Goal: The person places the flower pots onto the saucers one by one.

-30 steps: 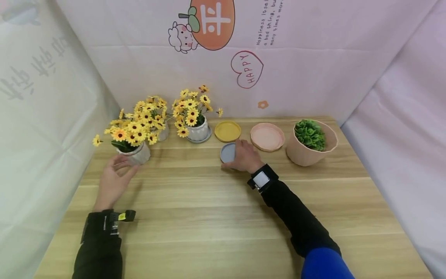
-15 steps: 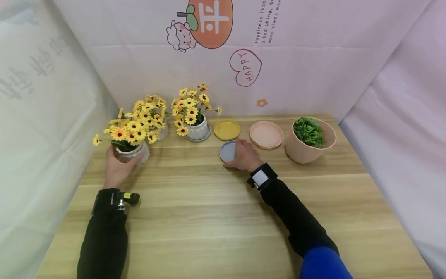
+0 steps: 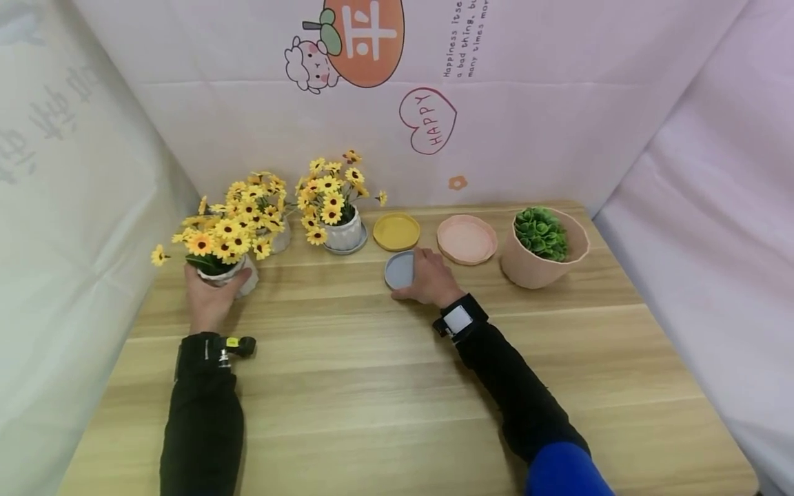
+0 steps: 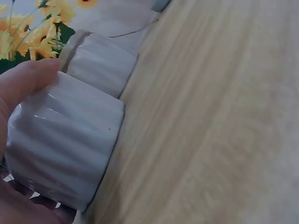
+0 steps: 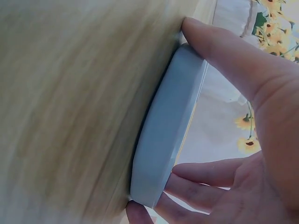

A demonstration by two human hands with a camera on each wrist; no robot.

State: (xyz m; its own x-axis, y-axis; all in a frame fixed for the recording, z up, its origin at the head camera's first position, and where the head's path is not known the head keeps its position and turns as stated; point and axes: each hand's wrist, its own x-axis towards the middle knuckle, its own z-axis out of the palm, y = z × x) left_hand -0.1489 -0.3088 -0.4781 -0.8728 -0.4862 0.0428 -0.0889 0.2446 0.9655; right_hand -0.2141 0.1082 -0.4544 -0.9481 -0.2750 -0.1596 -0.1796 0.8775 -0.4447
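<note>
Head view: white cloth (image 3: 546, 138) printed with lettering, a heart and a large orange shape rises behind the worktop's far edge and along both sides. Next in size comes the pale wooden worktop (image 3: 372, 406) itself. Two dark sleeves (image 3: 205, 420) reach in over its near edge, the right one turning blue lower down.

Near the worktop's far left corner stands a yellow-flowered plant (image 3: 216, 241) in a white pot. The left hand (image 3: 211, 300) grasps this pot, thumb on the side toward the worktop's middle, fingers round the opposite side; in the left wrist view the pot's base is down at the wood. A second flowered plant (image 3: 251, 200) stands just behind it, nearer the far edge; whether the two pots touch cannot be told. A third flowered plant (image 3: 331, 196) stands farther right along the far edge, its pot on a grey saucer (image 3: 362, 241).

Toward the far right corner is a pink pot (image 3: 532, 267) with green leaves (image 3: 542, 234) in it. Just left of it, near the far edge, lies a pink saucer (image 3: 467, 239), then a smaller yellow saucer (image 3: 397, 232).

Smaller still, a blue-grey saucer (image 3: 398, 271) is just in front of the yellow one, pinched by the right hand (image 3: 433, 279) between thumb and fingers. Right wrist view has it low along the wood; whether it rests there cannot be told.
</note>
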